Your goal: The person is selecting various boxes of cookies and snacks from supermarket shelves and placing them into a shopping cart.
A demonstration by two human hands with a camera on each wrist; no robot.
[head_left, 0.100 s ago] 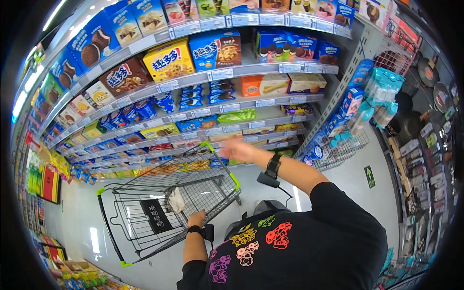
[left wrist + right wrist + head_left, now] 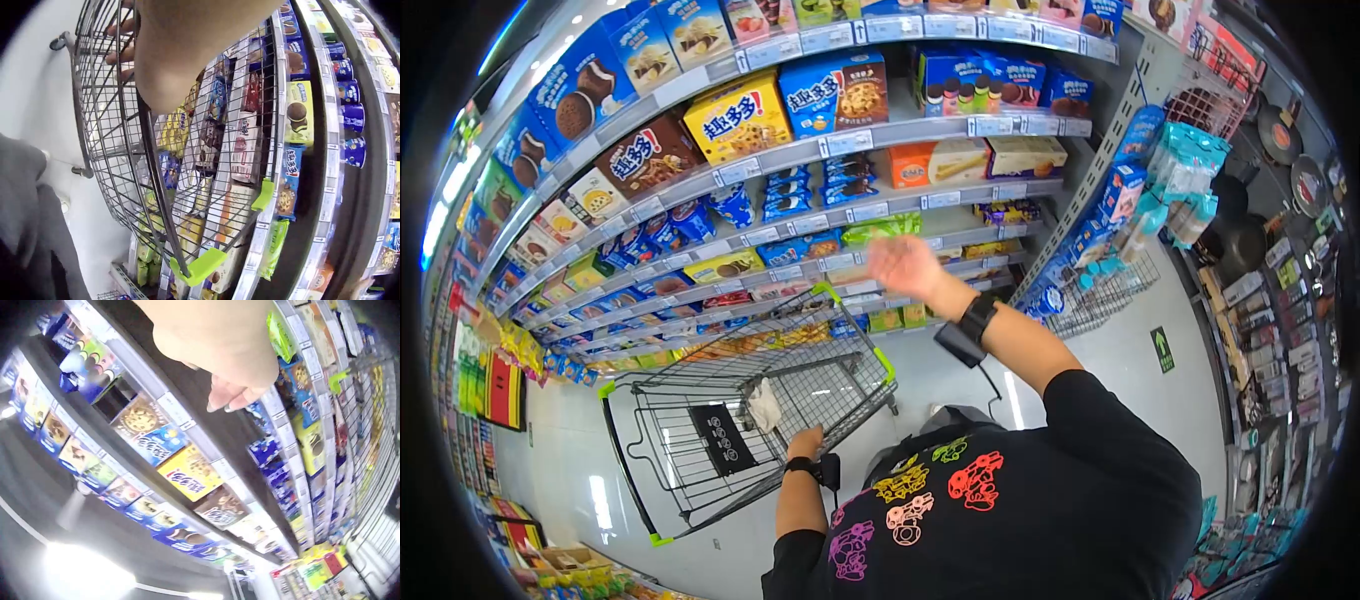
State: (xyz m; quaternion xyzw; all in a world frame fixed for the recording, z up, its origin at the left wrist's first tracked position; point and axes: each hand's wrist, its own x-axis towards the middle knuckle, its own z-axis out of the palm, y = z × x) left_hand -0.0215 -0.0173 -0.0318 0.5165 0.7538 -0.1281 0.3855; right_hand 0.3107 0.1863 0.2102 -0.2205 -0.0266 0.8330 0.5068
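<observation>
The cart (image 2: 725,440) is gripped at its near rim by the left hand (image 2: 805,442), the fingers being curled round the bar. Above the cart, off its right-hand end, the right hand (image 2: 908,268) is held out in the air; its fingers are loosely bent, and nothing is seen to be held. How widely they are spread cannot be told.

In the head view, a green packet (image 2: 882,229) is seen just past the right hand, on a shelf (image 2: 860,265) beyond that same end of the cart. It is laid flat, its long axis set along the shelf edge, with a blue packet (image 2: 800,248) next to it. A gap is shown between hand and packet in the left wrist view, so no contact is made. By far the nearer is the right hand; the left is kept across the cart's width.
</observation>
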